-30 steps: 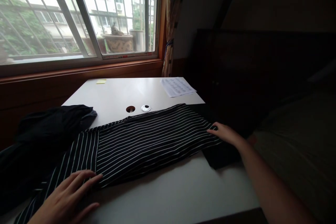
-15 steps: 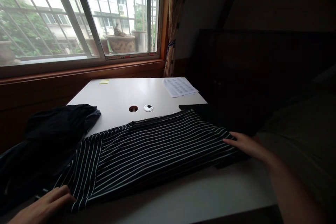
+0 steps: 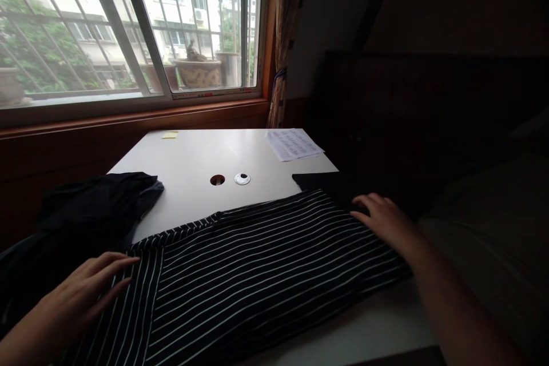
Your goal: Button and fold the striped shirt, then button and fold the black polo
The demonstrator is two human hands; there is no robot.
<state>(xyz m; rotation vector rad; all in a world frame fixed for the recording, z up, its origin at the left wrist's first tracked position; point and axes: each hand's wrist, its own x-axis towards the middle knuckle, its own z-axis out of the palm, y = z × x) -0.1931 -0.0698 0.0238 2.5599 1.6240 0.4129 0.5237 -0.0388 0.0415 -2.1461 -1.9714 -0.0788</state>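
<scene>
A black garment with thin white stripes (image 3: 257, 263) lies spread across the white table, its striping running in another direction in a section at the left. My left hand (image 3: 92, 283) is over that left section, fingers stretched out and apart from the thumb. Near the garment's far right corner is my right hand (image 3: 381, 217), fingers loosely curved with a gap between thumb and forefinger and nothing between them. Whether either hand touches the cloth I cannot tell. Dark cloth (image 3: 317, 181) shows beyond the garment's right end, partly covered by it.
A dark heap of clothing (image 3: 94, 206) lies at the table's left. On the white table (image 3: 193, 154) are printed sheets (image 3: 294, 144), a yellow note (image 3: 170, 134), an open round hole (image 3: 217, 180) and a round white fitting (image 3: 242, 179). A barred window (image 3: 206, 23) stands behind.
Both hands have let go of the striped garment's edges. My left hand moved away from me over the cloth; my right hand rose slightly. The garment's near side has spread closer to me.
</scene>
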